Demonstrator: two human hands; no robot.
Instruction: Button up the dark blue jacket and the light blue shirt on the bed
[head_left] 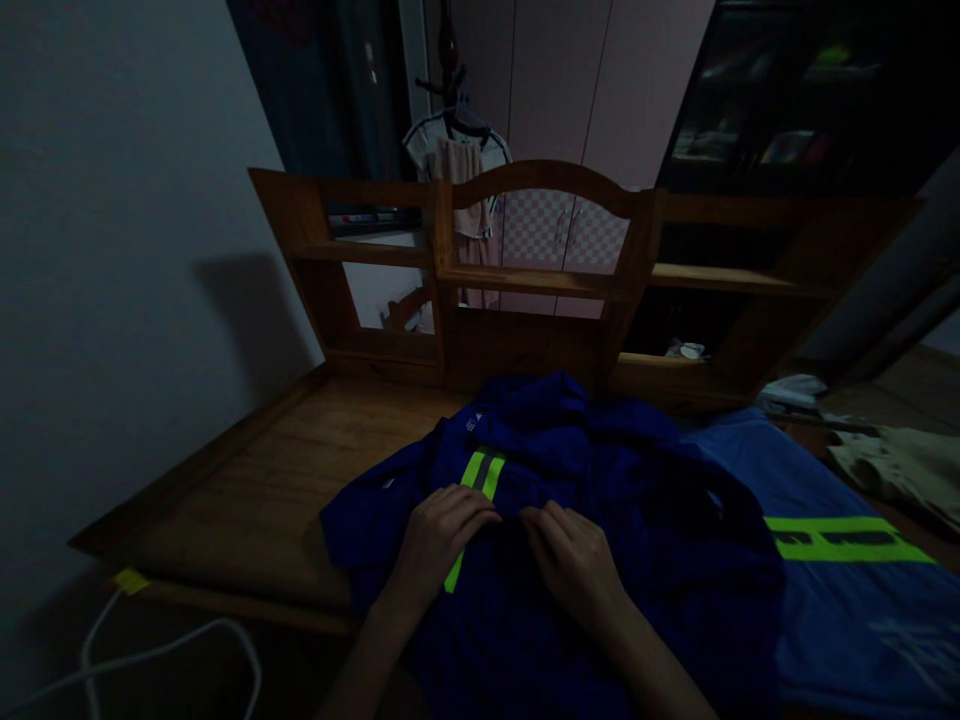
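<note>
A dark blue jacket (615,500) lies rumpled on the wooden bed boards, with a yellow-green and grey reflective strip (482,470) on its left part. My left hand (450,520) is closed on the jacket beside that strip, thumb and fingers pressed together. Just to its right, my right hand (574,550) pinches the same cloth, its fingers curled inward. A small gap separates the two sets of fingertips. The exact bit of fabric between them is too dark to make out.
A lighter blue garment (832,610) with a yellow-green band lies at the right. Behind the jacket stands a wooden headboard (525,345) with shelves. A white cable (172,645) loops at the lower left, near the bare boards (262,490). Pale cloth (907,465) lies at far right.
</note>
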